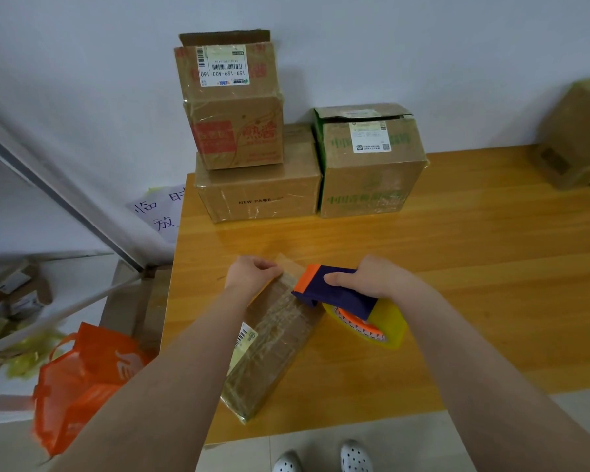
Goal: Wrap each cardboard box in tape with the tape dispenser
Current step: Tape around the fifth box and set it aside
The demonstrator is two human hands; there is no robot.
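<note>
Box [273,338] lies lengthwise away from me, far end gripped by my left hand [251,275]; right hand [375,279] clutches tape dispenser [334,294] at its right edge.

Dead centre, the long brown cardboard box [273,338] is shiny under clear tape, with a small white barcode label on its left edge. Right next to it, the navy blue plastic tape dispenser [338,298] has a bright orange tip, and the see-through yellow tape roll [390,325] has an orange core ringed with white triangles. The glossy wooden table [491,267] is honey orange with streaky grain.

Up top:
- the tall brown cardboard box [232,107] has red print and a white label
- the low brown cardboard box [259,195] has dark lettering
- the square brown cardboard box [368,172] has green lettering

Lower left is an orange plastic bag [82,376] with a white logo, and white perforated clogs [355,458] at the bottom edge
</note>
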